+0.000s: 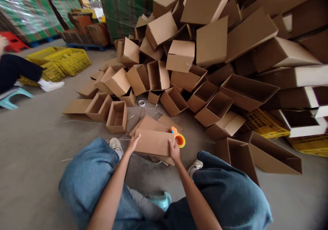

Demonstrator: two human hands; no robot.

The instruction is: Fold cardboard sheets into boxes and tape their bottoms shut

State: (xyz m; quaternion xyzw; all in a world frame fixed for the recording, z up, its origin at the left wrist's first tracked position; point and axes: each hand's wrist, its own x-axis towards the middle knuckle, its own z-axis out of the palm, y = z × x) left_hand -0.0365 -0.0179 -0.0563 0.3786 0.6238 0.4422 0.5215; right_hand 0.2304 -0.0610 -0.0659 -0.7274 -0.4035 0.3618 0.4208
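Note:
A flat folded cardboard box (pixel 153 141) lies low between my knees, over the floor. My left hand (pixel 132 144) grips its left edge with the fingers stretched along the board. My right hand (pixel 174 151) grips its right edge, thumb on top. Just beyond the right hand sits an orange tape dispenser (pixel 177 137) with a roll of tape. More flat cardboard (pixel 151 123) lies under and behind the held piece.
A big heap of open cardboard boxes (pixel 205 52) fills the right and centre. Loose boxes (pixel 117 116) and a tape roll (pixel 141 103) lie ahead. Yellow crates (pixel 64 61) stand far left, near another person's leg (pixel 17 71) and a stool (pixel 11 96).

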